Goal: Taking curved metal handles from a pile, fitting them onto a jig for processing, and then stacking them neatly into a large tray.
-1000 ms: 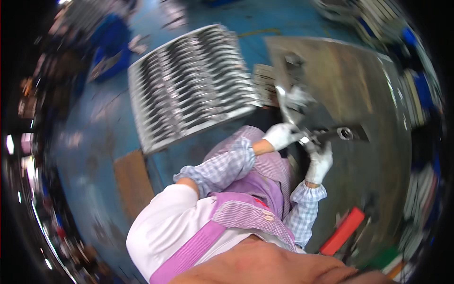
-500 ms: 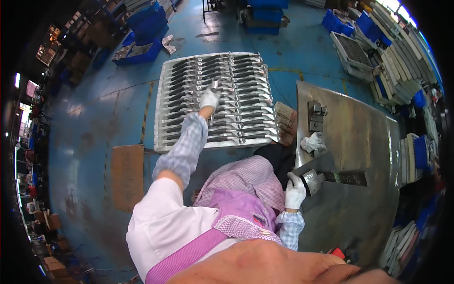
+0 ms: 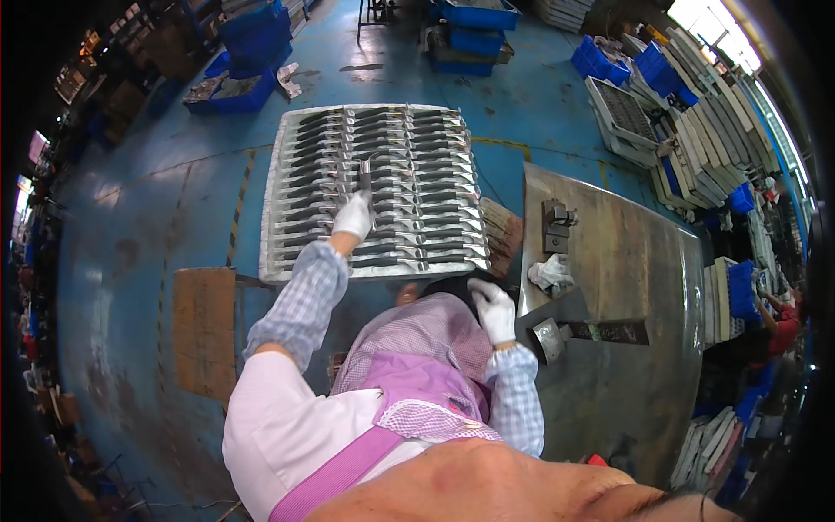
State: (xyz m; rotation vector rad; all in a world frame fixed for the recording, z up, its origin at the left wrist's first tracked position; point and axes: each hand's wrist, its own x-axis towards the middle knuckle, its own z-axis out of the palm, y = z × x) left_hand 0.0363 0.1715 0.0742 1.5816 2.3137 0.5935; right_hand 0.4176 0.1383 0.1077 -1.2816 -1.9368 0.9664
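Note:
A pale tray [image 3: 271, 196] in front of me carries rows of black-handled pieces with shiny metal ends [image 3: 374, 235]. My left hand [image 3: 351, 217], in a white glove, is closed around a similar dark piece with a bright metal end [image 3: 364, 177], raised over the tray. Its exact kind is too small to make out. My right hand [image 3: 494, 311], also gloved, hovers beside my lap near the metal table's left edge, fingers apart and nothing visible in it. Close to it on the table sits a metal block fixture [image 3: 549, 339] beside a dark flat bar [image 3: 613, 331].
The metal worktable [image 3: 626, 261] at my right bears a small clamp-like fixture [image 3: 557, 224] and a crumpled white glove or cloth [image 3: 551, 274]. Cardboard [image 3: 204, 331] lies on the left. Blue bins [image 3: 235, 91] stand farther off. A person in red [image 3: 781, 326] is at far right.
My left hand has drawn back toward me with the dark piece, whose metal end now points away. My right hand has left the block fixture and moved left toward my lap.

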